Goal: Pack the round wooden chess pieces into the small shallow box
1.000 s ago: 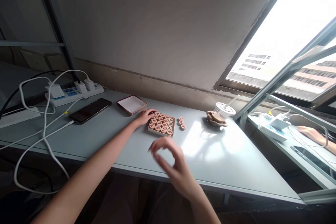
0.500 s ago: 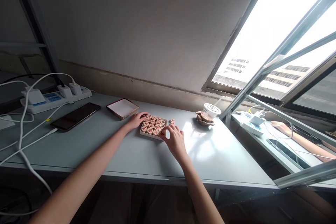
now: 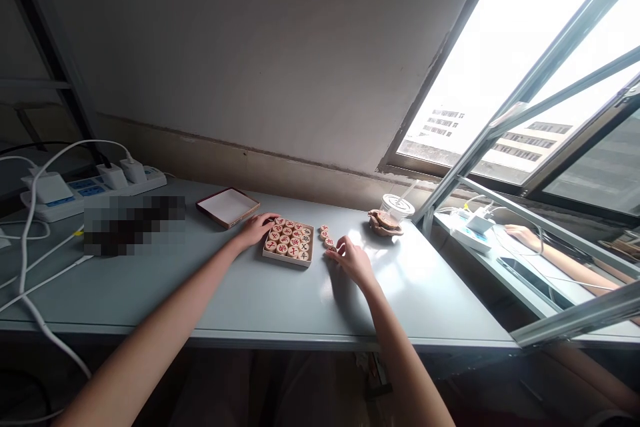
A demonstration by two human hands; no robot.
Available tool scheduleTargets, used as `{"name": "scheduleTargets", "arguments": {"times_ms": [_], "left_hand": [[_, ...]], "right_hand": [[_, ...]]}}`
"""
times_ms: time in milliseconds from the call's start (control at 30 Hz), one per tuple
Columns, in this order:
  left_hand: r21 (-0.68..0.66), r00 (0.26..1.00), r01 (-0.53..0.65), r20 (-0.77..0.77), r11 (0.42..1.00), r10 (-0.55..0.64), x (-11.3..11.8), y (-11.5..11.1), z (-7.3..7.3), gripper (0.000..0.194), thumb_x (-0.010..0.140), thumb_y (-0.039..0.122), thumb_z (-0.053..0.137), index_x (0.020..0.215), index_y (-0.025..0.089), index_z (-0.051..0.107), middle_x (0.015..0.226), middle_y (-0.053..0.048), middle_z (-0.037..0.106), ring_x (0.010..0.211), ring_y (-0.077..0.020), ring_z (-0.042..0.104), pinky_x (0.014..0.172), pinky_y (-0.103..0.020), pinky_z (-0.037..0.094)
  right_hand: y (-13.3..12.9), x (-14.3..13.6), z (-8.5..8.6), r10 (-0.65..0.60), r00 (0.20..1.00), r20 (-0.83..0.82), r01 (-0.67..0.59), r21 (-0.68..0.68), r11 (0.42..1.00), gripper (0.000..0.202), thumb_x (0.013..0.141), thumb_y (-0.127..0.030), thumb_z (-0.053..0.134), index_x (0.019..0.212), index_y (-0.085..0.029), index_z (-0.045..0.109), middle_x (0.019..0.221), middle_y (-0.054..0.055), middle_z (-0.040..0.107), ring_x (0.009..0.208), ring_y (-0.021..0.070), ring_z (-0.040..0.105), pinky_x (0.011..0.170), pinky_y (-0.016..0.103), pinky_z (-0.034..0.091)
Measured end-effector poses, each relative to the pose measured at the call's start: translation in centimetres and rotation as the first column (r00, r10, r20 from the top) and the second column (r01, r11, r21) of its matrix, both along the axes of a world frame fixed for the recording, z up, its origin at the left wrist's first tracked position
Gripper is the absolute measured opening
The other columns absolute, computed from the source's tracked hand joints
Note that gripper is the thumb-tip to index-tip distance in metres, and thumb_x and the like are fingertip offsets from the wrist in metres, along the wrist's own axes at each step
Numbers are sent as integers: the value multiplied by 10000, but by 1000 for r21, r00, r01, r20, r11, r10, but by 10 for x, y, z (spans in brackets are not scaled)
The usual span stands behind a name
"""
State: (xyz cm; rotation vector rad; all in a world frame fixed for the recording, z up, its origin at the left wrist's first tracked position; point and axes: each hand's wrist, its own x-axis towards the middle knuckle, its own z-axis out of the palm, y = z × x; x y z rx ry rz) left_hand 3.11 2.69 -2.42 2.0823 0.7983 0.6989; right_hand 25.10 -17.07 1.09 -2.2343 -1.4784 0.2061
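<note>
Left hand (image 3: 256, 229) rests open against the 9 o'clock edge of the tray (image 3: 289, 257) of wooden discs at mid-worktop (image 3: 250, 293). Right hand (image 3: 353, 257), fingers curled, pinches the nearest of the loose discs (image 3: 325, 236) lined up at the tray's 3 o'clock. The lid (image 3: 227, 206) lies at 10 o'clock, the cup (image 3: 397, 206) at 2 o'clock.

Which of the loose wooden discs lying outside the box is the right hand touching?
The nearest one, at the near end of the short row beside the box; the right hand's fingertips meet it, the others lie untouched.
</note>
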Motion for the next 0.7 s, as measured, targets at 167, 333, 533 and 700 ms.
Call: {"name": "scheduleTargets", "arguments": {"times_ms": [167,333,533,700], "left_hand": [[10,1000,10,26,1000,-10,1,3,-5,382,829,333,407,1144,199,576,1208,-77,593,1110,-239,534,922,-355,442],[5,999,9,31,1000,-9,1,8,-10,395,824,369,412,1146,205,571,1207,-77,591,1110,-243,535,914,-358,450],[3,999,5,49,1000,-5,3,11,-16,409,818,403,416,1139,207,576,1204,-77,593,1110,-247,539,926,-364,443],[28,998,0,59,1000,-2,4,15,-20,403,806,391,430,1128,199,577,1193,-73,600,1112,-241,537,961,-369,419]], "right_hand": [[4,-1,-1,-98,993,70,101,-42,994,243,841,-434,515,890,-197,497,744,36,632,673,185,578,564,255,330],[4,1,-4,-98,993,69,102,-55,993,263,843,-461,510,893,-203,520,726,36,635,676,191,582,577,258,324],[-3,-26,16,-122,989,88,97,246,964,254,872,-432,469,940,-192,519,764,57,630,775,222,585,741,342,357],[-63,-122,73,634,650,-419,-300,624,721,253,897,-470,426,978,-240,493,946,48,611,890,186,567,790,335,410]]}}
